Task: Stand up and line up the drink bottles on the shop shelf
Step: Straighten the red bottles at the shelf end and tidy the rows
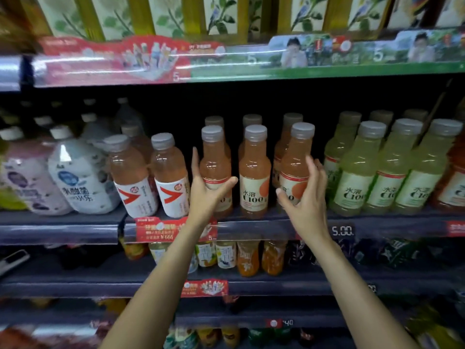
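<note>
Near the shelf's front edge three pink C100 bottles stand upright in a row, with more of their kind behind. The left hand wraps the left pink bottle, thumb across its label and fingers behind; a hard pull could knock it into the tilted red-arrow bottle just beside it. The middle pink bottle stands untouched between the hands (easily bumped by either wrist). The right hand cups the right pink bottle with spread fingers, a loose hold as far as shows; it could tip the bottle against the yellow-green bottles or off the front edge
</note>
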`<action>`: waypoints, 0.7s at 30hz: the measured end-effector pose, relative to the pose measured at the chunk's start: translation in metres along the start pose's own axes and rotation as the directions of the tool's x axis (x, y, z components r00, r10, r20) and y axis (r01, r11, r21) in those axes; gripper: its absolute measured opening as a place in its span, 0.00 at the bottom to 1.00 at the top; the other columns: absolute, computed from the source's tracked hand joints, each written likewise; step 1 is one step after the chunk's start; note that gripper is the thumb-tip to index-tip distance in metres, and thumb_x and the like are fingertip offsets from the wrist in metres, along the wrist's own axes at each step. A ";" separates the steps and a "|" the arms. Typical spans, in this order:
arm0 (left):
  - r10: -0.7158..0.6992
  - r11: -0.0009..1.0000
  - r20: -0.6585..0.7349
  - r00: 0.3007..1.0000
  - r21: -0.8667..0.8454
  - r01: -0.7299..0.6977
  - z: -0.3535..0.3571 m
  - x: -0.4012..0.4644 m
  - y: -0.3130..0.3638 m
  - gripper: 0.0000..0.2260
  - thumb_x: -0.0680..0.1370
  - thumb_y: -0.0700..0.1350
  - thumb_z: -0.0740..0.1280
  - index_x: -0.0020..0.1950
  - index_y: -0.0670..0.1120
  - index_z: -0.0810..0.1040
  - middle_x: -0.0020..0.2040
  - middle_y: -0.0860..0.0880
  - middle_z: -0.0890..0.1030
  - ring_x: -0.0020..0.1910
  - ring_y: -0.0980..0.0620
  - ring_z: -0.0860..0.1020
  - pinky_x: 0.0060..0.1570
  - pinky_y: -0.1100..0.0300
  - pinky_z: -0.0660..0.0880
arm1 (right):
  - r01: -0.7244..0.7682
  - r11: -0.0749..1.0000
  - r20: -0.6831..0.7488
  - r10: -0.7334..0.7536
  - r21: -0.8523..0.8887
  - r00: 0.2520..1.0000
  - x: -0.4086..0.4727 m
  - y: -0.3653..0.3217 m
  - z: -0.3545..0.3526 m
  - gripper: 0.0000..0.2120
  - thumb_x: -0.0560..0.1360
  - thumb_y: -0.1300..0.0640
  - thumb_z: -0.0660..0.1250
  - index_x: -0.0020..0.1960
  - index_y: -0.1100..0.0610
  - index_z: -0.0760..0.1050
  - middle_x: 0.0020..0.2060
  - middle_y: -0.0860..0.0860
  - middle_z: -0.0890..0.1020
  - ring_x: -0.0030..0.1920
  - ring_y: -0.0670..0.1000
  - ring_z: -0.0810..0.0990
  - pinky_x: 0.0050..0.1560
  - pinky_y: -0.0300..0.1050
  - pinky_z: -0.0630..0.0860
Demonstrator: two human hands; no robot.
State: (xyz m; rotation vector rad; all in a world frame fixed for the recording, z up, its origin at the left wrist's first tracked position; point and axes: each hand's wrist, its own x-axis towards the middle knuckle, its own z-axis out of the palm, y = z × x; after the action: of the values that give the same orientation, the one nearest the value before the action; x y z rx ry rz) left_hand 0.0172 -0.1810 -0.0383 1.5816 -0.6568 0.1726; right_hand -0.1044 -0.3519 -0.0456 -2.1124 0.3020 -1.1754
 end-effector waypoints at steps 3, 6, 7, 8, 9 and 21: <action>0.022 0.998 0.017 1.000 -0.056 -0.021 0.000 0.011 -0.009 0.44 0.70 0.37 0.75 0.78 0.45 0.51 0.58 0.67 0.70 0.55 0.77 0.71 0.55 0.78 0.67 | -0.038 0.999 -0.029 0.039 0.020 0.999 0.004 0.001 0.006 0.41 0.72 0.59 0.72 0.73 0.42 0.49 0.71 0.57 0.59 0.73 0.52 0.59 0.70 0.49 0.63; 0.039 0.996 0.046 0.998 -0.082 -0.035 -0.001 0.018 -0.017 0.46 0.67 0.44 0.79 0.77 0.49 0.55 0.62 0.61 0.73 0.60 0.69 0.73 0.58 0.72 0.70 | -0.033 0.999 -0.043 0.034 0.016 0.999 0.005 0.002 0.009 0.41 0.72 0.62 0.71 0.73 0.46 0.49 0.71 0.55 0.61 0.67 0.38 0.59 0.64 0.24 0.58; 0.041 0.996 0.050 0.998 -0.087 -0.036 0.000 0.019 -0.019 0.45 0.66 0.45 0.79 0.77 0.49 0.56 0.63 0.60 0.73 0.61 0.66 0.73 0.59 0.71 0.71 | -0.028 1.000 -0.051 0.028 0.005 0.998 0.006 0.002 0.009 0.40 0.72 0.63 0.71 0.74 0.47 0.50 0.70 0.55 0.61 0.65 0.36 0.59 0.61 0.20 0.56; 0.041 0.995 0.055 0.998 -0.097 -0.036 0.001 0.019 -0.020 0.45 0.67 0.44 0.79 0.77 0.48 0.56 0.63 0.61 0.74 0.62 0.65 0.73 0.59 0.70 0.71 | -0.029 1.000 -0.057 0.029 -0.002 0.998 0.006 0.003 0.009 0.40 0.72 0.63 0.71 0.74 0.47 0.50 0.70 0.53 0.62 0.64 0.34 0.59 0.59 0.18 0.56; 0.048 0.994 0.058 0.997 -0.104 -0.041 0.003 0.019 -0.021 0.45 0.67 0.43 0.79 0.77 0.47 0.56 0.63 0.61 0.73 0.62 0.64 0.74 0.59 0.70 0.71 | -0.033 0.999 -0.059 0.034 0.004 0.998 0.007 0.003 0.009 0.40 0.72 0.64 0.70 0.74 0.46 0.51 0.69 0.51 0.62 0.64 0.33 0.59 0.58 0.17 0.56; 0.043 0.996 0.053 0.998 -0.081 -0.039 0.016 0.009 -0.015 0.42 0.68 0.51 0.76 0.76 0.51 0.56 0.62 0.63 0.76 0.63 0.57 0.75 0.64 0.51 0.72 | -0.052 0.997 -0.014 0.053 0.061 0.999 0.010 0.006 0.004 0.41 0.72 0.66 0.69 0.72 0.42 0.49 0.68 0.46 0.60 0.64 0.32 0.59 0.56 0.17 0.58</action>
State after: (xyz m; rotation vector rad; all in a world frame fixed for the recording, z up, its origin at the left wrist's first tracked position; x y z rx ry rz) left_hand 0.0276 -0.1989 -0.0496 1.5012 -0.7305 0.1327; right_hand -0.0952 -0.3595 -0.0442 -2.0324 0.3231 -1.1564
